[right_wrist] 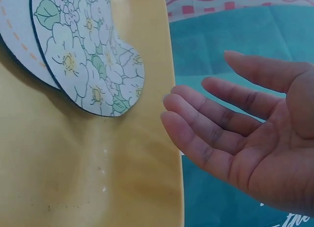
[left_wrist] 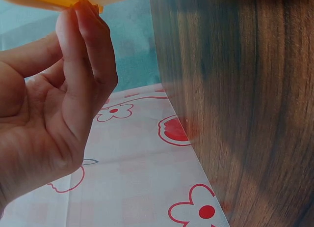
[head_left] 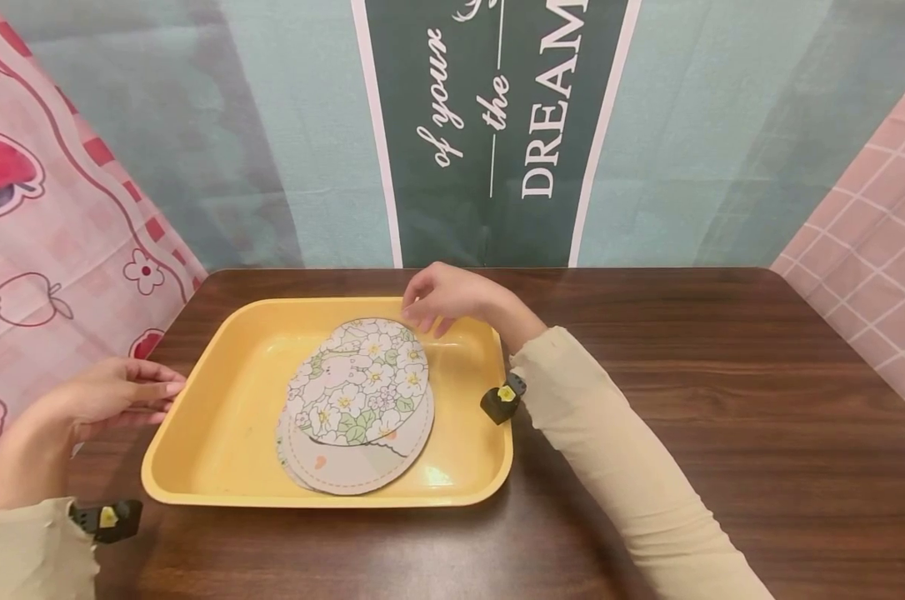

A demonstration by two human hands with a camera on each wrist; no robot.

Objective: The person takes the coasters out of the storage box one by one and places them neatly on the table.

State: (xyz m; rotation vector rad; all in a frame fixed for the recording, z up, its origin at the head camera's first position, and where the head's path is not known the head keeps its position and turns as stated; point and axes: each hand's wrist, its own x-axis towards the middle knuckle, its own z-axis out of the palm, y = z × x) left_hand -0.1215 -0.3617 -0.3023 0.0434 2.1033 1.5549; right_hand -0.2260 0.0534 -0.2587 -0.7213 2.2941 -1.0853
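Observation:
In the head view, a yellow plastic tray (head_left: 231,417) holds a small overlapping stack of flat cutouts. On top lies a rounded cutout (head_left: 377,375) printed with white flowers and green leaves. Beneath it shows a pale round cutout (head_left: 332,471) with a dashed orange border. My left hand (head_left: 126,392) is at the tray's left side; in the left wrist view its fingertips touch the tray's rim (left_wrist: 41,2). My right hand (head_left: 452,296) is over the far rim, close to the flowered cutout's upper edge. The right wrist view shows its fingers (right_wrist: 196,138) relaxed, apart from the cutout, holding nothing.
The tray rests on a dark brown wooden table (head_left: 692,417). A teal cloth (head_left: 325,125) with lettering hangs behind. A pink patterned cloth (head_left: 70,225) hangs at the left, and a pink checked cloth (head_left: 872,242) at the right.

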